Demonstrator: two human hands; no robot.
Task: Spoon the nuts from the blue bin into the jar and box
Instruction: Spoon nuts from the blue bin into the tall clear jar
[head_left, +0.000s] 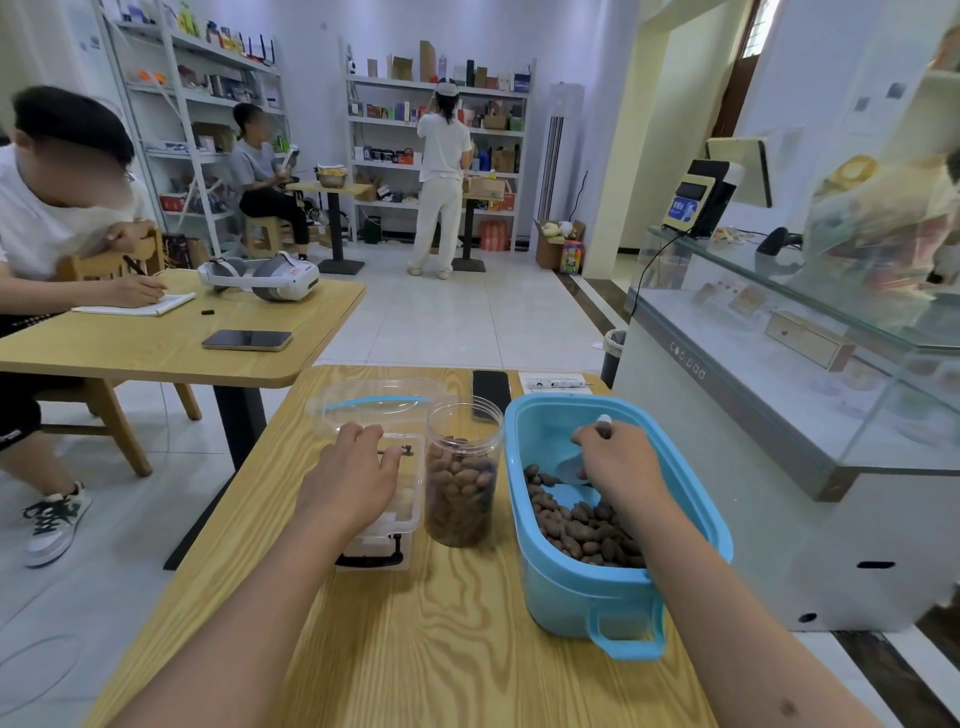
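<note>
Nearest the viewer, two bare forearms reach forward over the wooden table (467, 623). The right hand (618, 467) is inside the blue bin (576, 587), fingers curled round the handle of a pale scoop (571, 467), whose bowl sits low at the far edge of the nuts (587, 530). Whether the scoop carries a load cannot be told; the hand covers most of it.

The left hand (353, 478) rests on top of the clear box (395, 514), fingers loosely bent over its near rim, steadying rather than gripping anything. The box's hinged lid (379, 402) stands open behind it. The box contents are largely hidden by the hand; only a pale interior shows, and no nuts can be confirmed in it.

Between box and bin, just beside both, stands the clear jar (462, 473), upright and uncapped. It is filled with nuts to near the shoulder, with a short band of empty neck above.

Assessment: the jar portion appears close to complete. The box portion appears barely begun or not begun. The bin retains a fair layer of nuts heaped toward its near end, with bare blue floor showing at the far end, so stock remains for the box. The step in hand reads as loading another scoopful.

Beyond the bin lie a dark phone (491, 389) and a printed paper slip (553, 383).
</note>
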